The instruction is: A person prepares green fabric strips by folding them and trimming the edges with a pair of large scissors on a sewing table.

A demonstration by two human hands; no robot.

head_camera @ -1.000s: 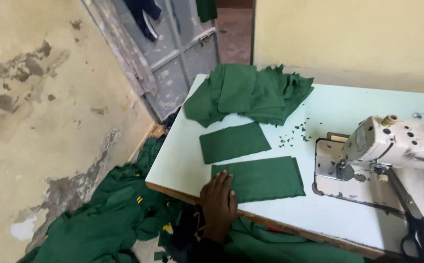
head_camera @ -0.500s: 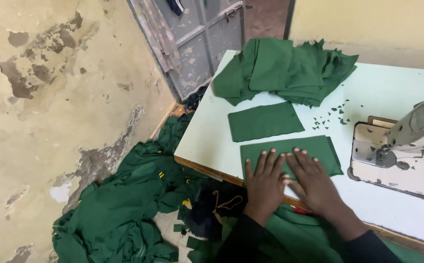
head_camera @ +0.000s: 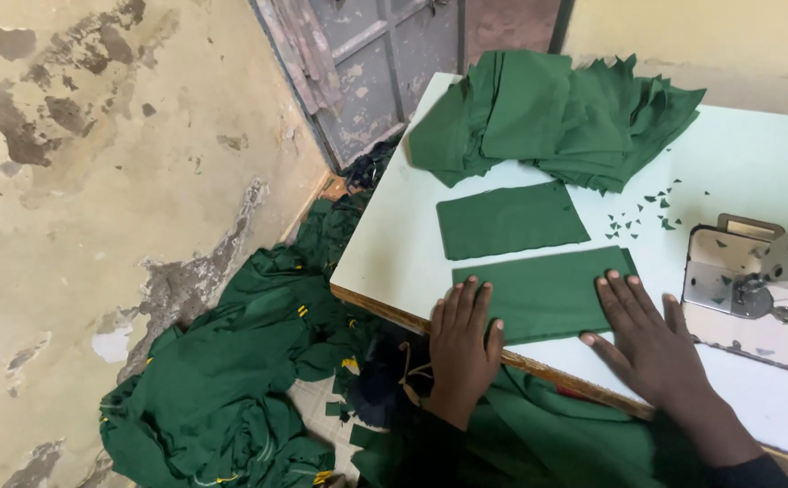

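A green rectangular fabric piece lies flat near the front edge of the pale table. My left hand rests palm down on its left end, fingers spread, at the table's edge. My right hand lies flat on its right end, fingers apart. Neither hand grips anything. A second green rectangle lies just beyond the first one. Behind that sits a stack of folded green fabric.
A white sewing machine stands at the right, close to my right hand. Small green fabric scraps dot the table. A heap of green garments lies on the floor at the left, by a stained wall and a metal door.
The view has shifted left and closer. My right hand has come onto the near fabric piece and slid to its right end, while my left hand stays on its left end.
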